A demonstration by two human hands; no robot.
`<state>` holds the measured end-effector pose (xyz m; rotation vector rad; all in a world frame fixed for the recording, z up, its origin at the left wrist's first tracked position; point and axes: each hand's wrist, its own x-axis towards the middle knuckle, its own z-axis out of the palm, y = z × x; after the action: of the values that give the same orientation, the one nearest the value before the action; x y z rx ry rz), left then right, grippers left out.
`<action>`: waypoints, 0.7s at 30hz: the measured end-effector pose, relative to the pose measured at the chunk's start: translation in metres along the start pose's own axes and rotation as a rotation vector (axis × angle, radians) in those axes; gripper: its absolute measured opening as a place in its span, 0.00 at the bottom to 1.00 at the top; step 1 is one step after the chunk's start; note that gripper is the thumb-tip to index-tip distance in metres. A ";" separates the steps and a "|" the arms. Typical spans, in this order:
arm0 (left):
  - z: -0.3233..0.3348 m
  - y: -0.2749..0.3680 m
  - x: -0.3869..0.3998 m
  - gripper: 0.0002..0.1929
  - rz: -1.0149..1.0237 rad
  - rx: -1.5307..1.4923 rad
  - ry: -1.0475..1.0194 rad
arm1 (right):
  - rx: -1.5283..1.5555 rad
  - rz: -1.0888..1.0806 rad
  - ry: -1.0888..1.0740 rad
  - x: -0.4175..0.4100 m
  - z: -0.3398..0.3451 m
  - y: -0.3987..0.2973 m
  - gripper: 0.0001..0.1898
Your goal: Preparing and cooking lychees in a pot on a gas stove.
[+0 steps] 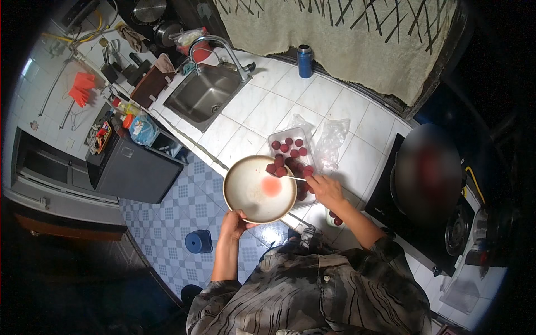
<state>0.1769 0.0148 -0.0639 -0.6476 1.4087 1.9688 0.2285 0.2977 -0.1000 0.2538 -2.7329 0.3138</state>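
My left hand (233, 225) grips the near rim of a cream, brown-edged shallow bowl (245, 188), held level past the counter's front edge. A wet pink patch marks the bowl's bottom. In my right hand (325, 190) is a metal spoon (295, 178), its head over the bowl's right side. Several dark red round balls (278, 166), maybe fruit, are gathered at the spoon's head. Behind it, a clear plastic container (307, 142) on the counter holds more such balls, partly hidden by the bowl and my right hand. A small container (329, 219) with red balls sits beneath my right forearm.
A crumpled clear plastic bag (333, 142) lies beside the container on the white tiled counter (261, 113). A steel sink (209, 94) is at left, a blue bottle (305, 63) at the back. To the right is a black gas stove (381, 199) bearing a blurred pan. A blue stool (199, 241) stands on the floor.
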 end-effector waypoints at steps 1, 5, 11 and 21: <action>-0.003 -0.001 0.002 0.23 0.002 0.000 0.001 | 0.021 0.032 0.023 0.000 0.002 0.001 0.14; -0.005 -0.002 0.004 0.21 0.023 -0.015 -0.029 | 0.089 0.167 0.075 0.000 0.005 0.007 0.15; -0.018 -0.010 0.007 0.23 -0.018 0.040 0.029 | 0.074 0.379 -0.001 -0.010 -0.012 0.002 0.10; -0.001 -0.011 -0.038 0.19 0.016 0.214 0.008 | 0.562 0.432 0.258 -0.069 -0.088 -0.044 0.08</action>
<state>0.2113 0.0090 -0.0444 -0.5475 1.6062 1.7972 0.3312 0.2872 -0.0389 -0.2269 -2.3641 1.1481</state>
